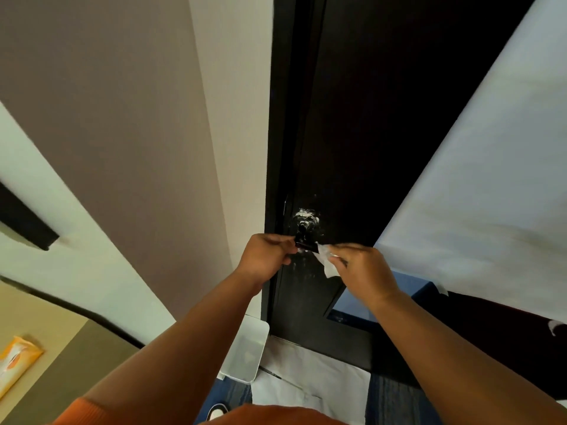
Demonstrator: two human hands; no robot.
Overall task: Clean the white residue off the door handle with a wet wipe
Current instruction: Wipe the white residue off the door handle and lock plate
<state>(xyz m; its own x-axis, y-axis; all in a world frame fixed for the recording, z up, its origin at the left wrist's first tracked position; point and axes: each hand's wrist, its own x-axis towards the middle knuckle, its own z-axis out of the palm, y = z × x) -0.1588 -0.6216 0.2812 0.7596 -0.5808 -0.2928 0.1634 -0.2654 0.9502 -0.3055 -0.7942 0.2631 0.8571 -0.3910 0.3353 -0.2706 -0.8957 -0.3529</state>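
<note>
A black lever door handle (306, 245) sticks out of the dark door (352, 133). White residue (305, 216) smears its round base, and fainter specks mark the door below. My left hand (266, 256) pinches the handle's left end with its fingertips. My right hand (362, 265) grips a white wet wipe (326, 262), whose tip touches the handle's right end while the rest hangs down.
An orange wipe packet (15, 363) lies on a tan surface at lower left. A white plastic bin (245, 348) stands on the floor by the door frame, with white sheets (306, 378) spread on the floor. A pale wall (491, 148) rises to the right.
</note>
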